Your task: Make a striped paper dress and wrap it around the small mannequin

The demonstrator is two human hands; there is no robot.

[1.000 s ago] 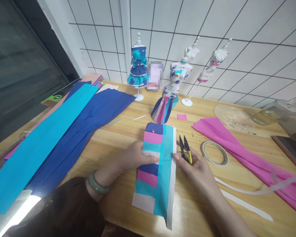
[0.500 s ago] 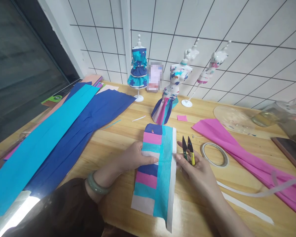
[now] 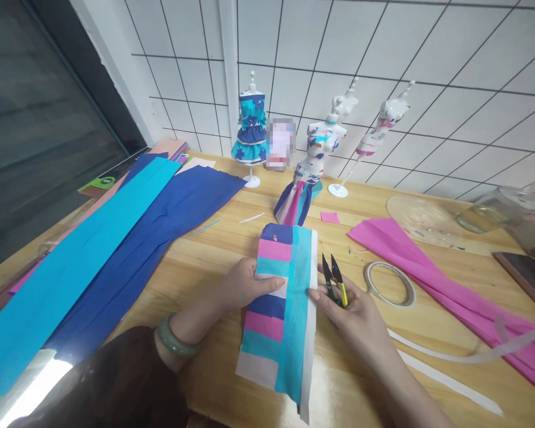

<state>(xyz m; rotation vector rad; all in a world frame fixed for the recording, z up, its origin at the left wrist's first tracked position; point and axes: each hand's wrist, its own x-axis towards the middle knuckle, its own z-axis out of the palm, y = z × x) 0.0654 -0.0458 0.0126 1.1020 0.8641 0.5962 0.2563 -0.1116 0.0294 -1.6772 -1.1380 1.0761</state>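
A striped piece of navy, pink, teal and white bands, with a long teal strip and a white edge on its right, hangs between my hands above the table. My left hand grips its left side, thumb on top and fingers behind. On the right edge rests the thumb of my right hand, its fingers partly behind the piece. That hand also holds small black thread snips with a yellow and green handle, blades pointing up and apart.
Blue and teal sheets lie at left, a pink sheet and tape roll at right. Behind stand a dressed mannequin and several painted ones. White strips, a clear plate and a dark phone-like object lie rightward.
My right hand has moved slightly left onto the edge of the piece, and the snips have shifted left and down with it. The view has tilted up a little.
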